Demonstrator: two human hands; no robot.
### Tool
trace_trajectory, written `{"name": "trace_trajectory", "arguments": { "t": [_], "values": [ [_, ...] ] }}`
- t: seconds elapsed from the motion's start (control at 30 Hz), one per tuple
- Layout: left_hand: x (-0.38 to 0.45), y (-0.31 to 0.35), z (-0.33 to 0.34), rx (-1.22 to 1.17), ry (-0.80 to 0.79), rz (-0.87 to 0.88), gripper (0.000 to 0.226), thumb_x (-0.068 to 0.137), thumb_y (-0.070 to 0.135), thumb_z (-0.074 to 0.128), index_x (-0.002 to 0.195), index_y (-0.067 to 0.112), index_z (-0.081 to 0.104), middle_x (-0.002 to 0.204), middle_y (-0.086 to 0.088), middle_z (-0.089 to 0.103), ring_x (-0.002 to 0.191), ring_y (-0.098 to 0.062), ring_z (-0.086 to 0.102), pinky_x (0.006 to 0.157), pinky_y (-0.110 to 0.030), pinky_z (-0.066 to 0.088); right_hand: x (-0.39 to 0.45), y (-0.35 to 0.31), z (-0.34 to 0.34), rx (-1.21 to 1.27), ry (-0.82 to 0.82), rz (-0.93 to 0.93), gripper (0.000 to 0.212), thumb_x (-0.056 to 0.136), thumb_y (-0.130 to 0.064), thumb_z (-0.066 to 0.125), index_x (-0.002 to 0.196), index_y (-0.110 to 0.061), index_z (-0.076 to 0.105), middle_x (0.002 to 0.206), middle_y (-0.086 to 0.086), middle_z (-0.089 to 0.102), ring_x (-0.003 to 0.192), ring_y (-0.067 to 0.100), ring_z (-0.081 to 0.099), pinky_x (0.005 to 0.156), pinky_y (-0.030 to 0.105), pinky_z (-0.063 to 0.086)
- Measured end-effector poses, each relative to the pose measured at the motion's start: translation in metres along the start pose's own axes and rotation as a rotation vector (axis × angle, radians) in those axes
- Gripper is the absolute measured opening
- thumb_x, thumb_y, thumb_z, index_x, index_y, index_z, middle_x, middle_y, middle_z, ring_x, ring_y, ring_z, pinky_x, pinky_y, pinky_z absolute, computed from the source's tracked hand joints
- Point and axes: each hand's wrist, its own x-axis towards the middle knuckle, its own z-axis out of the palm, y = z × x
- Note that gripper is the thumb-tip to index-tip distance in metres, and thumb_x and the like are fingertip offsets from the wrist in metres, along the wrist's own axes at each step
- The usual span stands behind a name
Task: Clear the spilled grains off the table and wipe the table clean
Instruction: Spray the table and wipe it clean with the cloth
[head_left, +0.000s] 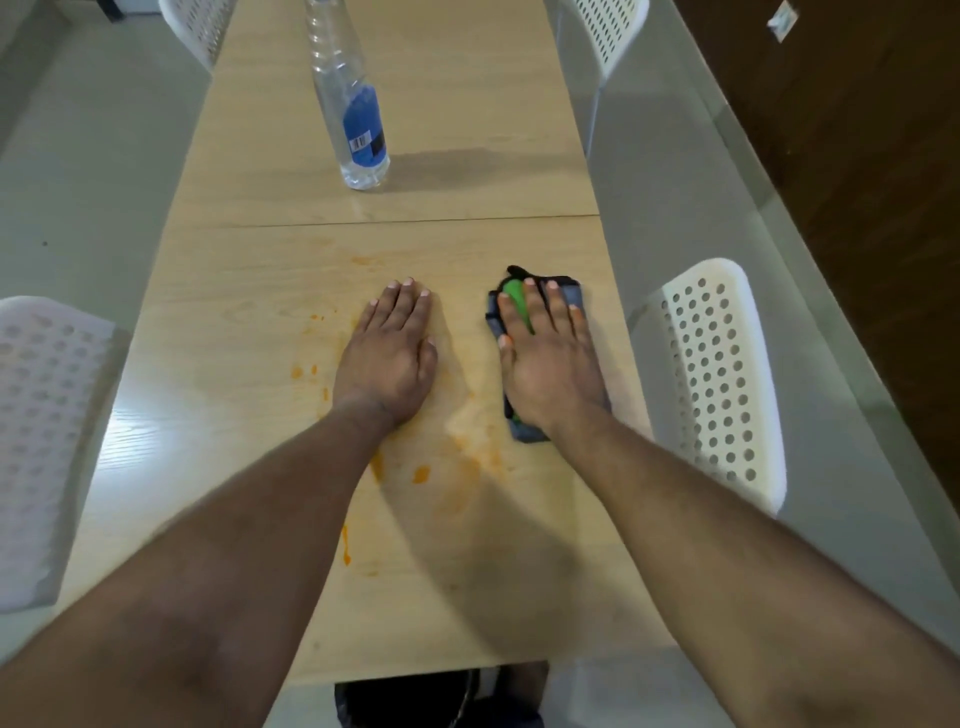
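Head view. A folded grey cloth (581, 301) with a green patch lies on the right half of the wooden counter (260, 322), its long axis running away from the person toward the far end, tilted slightly left at its far tip. The right hand (545, 358) lies flat on top of the cloth, fingers straight and spread, palm pressing down; the cloth shows beyond the fingertips and at the wrist. The left hand (389, 353) rests flat on the bare counter just beside it, fingers straight and together, holding nothing.

Orange smears (421, 474) and spots mark the surface to the left of the left hand, between the two forearms and toward the near edge; a wet sheen shows between the hands. No separate grains can be made out at this sharpness.

A seam (415, 221) crosses the counter beyond the hands. Past it stands a clear plastic bottle (349, 104), upright, with a blue label (363, 127) carrying a barcode; the label's writing is too small to read.

The cloth sits near the right edge of the counter, where a white perforated chair (722, 374) stands close alongside. Another such chair (36, 415) stands at the left edge, and two more flank the far section. Open counter lies between the hands and the bottle.
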Motion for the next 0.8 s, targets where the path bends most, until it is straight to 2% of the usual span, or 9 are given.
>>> {"name": "trace_trajectory", "arguments": {
  "t": [0.13,0.23,0.33,0.57,0.67,0.8],
  "values": [
    [-0.032,0.006,0.004,-0.015,0.001,-0.013,0.070,0.105,0.046,0.017,0.168,0.015,0.016,0.176,-0.006,0.009,0.163,-0.021,0.002,0.132,-0.040,0.004,-0.065,-0.019,0.008,0.009,-0.006,-0.111,0.060,0.111,-0.041,0.026,0.169,-0.029,0.016,0.177,0.001,0.008,0.164,0.026,0.001,0.132,0.049,0.009],
    [-0.072,0.005,0.006,-0.016,-0.009,0.010,0.069,0.107,0.046,0.017,0.168,0.016,0.016,0.176,-0.005,0.008,0.163,-0.019,0.001,0.132,-0.041,0.006,-0.125,-0.004,0.006,0.002,-0.051,-0.171,0.060,0.112,-0.041,0.024,0.169,-0.030,0.010,0.178,0.000,0.003,0.163,0.023,-0.005,0.132,0.048,0.010],
    [-0.113,-0.005,0.006,-0.021,-0.011,0.040,0.068,0.108,0.047,0.019,0.168,0.017,0.017,0.176,-0.002,0.007,0.163,-0.017,0.000,0.132,-0.042,0.008,-0.161,0.020,0.002,-0.003,-0.077,-0.154,0.059,0.112,-0.042,0.020,0.170,-0.031,0.007,0.178,-0.003,0.000,0.163,0.019,-0.009,0.132,0.047,0.009],
    [-0.133,-0.016,0.008,0.009,0.026,0.045,0.068,0.108,0.047,0.020,0.168,0.016,0.019,0.176,-0.003,0.009,0.163,-0.017,0.003,0.132,-0.041,0.008,-0.101,0.006,0.002,0.003,0.003,0.092,0.061,0.109,-0.043,0.015,0.168,-0.028,0.018,0.177,0.003,0.011,0.163,0.027,0.004,0.131,0.050,0.012],
    [-0.134,-0.015,0.006,0.016,0.019,0.046,0.068,0.107,0.047,0.019,0.168,0.016,0.018,0.176,-0.003,0.009,0.163,-0.017,0.003,0.132,-0.040,0.007,-0.095,-0.016,0.005,-0.001,-0.002,0.042,0.059,0.110,-0.041,0.019,0.168,-0.028,0.017,0.177,0.004,0.009,0.163,0.028,0.003,0.131,0.050,0.011],
    [-0.133,-0.014,0.005,0.017,0.017,0.041,0.068,0.107,0.048,0.018,0.168,0.018,0.017,0.176,-0.003,0.009,0.163,-0.017,0.003,0.132,-0.040,0.008,-0.146,-0.040,0.013,-0.001,-0.025,-0.043,0.060,0.111,-0.042,0.021,0.169,-0.031,0.012,0.178,0.001,0.001,0.163,0.025,-0.004,0.132,0.049,0.009]
  ]
}}
